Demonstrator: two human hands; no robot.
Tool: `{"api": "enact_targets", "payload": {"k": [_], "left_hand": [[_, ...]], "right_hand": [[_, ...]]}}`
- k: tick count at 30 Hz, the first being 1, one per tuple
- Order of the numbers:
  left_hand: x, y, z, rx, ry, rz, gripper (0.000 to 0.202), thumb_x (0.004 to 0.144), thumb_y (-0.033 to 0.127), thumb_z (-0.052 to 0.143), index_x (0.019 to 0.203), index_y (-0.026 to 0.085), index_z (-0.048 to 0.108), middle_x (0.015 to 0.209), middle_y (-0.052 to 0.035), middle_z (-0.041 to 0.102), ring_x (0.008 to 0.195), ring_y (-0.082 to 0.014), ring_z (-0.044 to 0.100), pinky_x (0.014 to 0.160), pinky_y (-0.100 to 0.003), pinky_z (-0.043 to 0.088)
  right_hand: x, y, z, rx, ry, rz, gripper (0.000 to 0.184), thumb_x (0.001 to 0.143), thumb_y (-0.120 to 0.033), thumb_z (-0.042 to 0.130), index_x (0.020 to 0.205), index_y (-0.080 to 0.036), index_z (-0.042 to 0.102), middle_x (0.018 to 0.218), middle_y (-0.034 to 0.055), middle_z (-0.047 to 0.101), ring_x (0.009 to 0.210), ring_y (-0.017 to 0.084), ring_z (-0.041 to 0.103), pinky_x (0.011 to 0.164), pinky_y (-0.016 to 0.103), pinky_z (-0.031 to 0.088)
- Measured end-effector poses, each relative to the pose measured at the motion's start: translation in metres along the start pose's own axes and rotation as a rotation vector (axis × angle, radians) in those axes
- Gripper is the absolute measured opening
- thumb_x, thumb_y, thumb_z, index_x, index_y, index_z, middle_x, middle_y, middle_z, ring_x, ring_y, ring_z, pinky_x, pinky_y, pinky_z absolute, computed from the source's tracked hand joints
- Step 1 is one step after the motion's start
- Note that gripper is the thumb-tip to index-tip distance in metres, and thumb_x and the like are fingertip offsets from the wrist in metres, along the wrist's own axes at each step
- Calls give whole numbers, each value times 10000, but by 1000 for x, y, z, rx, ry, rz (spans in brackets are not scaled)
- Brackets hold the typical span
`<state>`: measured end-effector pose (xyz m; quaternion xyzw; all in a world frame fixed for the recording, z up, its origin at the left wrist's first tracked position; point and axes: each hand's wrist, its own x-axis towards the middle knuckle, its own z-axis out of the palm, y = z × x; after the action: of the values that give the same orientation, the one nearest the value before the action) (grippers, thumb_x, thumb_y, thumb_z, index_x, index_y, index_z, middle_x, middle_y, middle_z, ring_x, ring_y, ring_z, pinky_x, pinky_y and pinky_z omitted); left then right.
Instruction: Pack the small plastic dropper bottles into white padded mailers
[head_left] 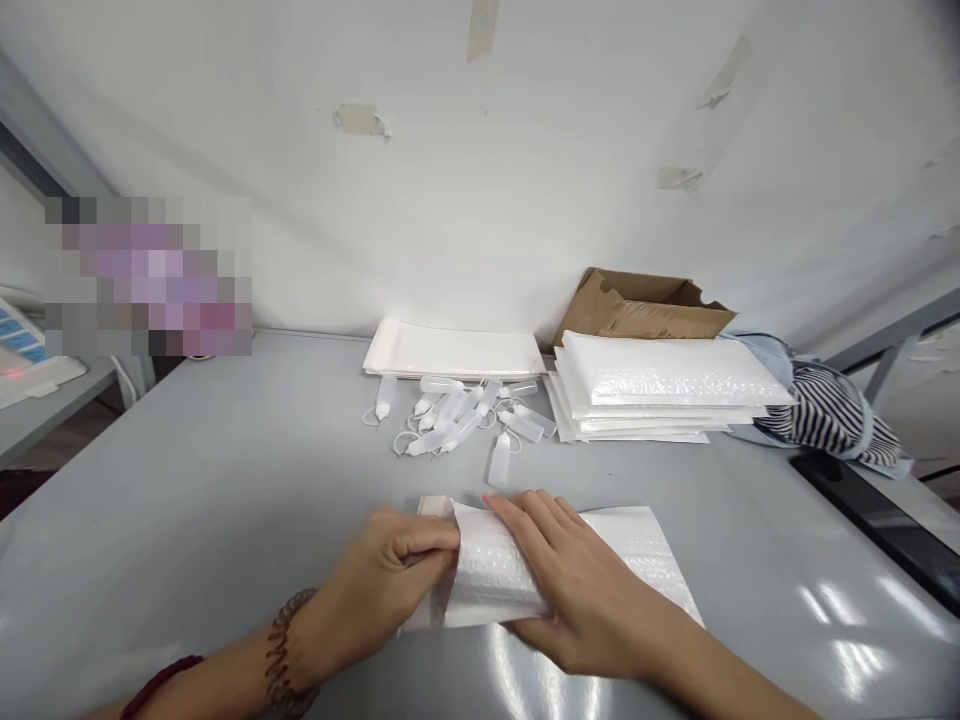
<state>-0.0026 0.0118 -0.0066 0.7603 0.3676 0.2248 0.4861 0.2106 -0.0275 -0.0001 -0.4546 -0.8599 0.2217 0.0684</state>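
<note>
"At the mouth of the bubble mailer (491, 580), how are the fingers set?"

"Left hand (390, 565): thumb and forefinger close together, tips at the opening; whether they grip anything cannot be told. Right hand (577, 585): clasped across the mailer — fingers over the top, thumb at the near edge."

"Why that hold?"

"Presumably the right hand steadies the mailer and bows its mouth for the left."

"And beyond the hands?"

"The mailer lies on the table (225, 480), directly before the person. Farther back lie loose small bottles (469, 425), probably placed for easy reach. Behind them: flat white mailers (465, 352). To the right: a stack of plump mailers (667, 372) — with a cardboard box (649, 317) behind."
</note>
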Motion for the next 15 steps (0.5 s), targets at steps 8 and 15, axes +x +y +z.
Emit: {"api": "enact_targets", "payload": {"k": [8, 15], "left_hand": [[0, -1, 5, -109, -113, -30, 239, 774, 109, 433, 540, 154, 411, 545, 43, 374, 516, -79, 349, 476, -185, 275], [1, 3, 2, 38, -267, 154, 205, 709, -12, 441, 626, 172, 404, 578, 57, 435, 567, -88, 399, 565, -192, 337]], "right_hand": [[-1, -8, 1, 17, -7, 40, 850, 729, -225, 583, 1428, -148, 106, 1204, 136, 434, 1084, 288, 402, 946, 455, 344], [-2, -9, 1, 26, -18, 35, 865, 682, -178, 581, 1419, -142, 130, 1216, 130, 427, 1098, 286, 391, 968, 446, 328]]}}
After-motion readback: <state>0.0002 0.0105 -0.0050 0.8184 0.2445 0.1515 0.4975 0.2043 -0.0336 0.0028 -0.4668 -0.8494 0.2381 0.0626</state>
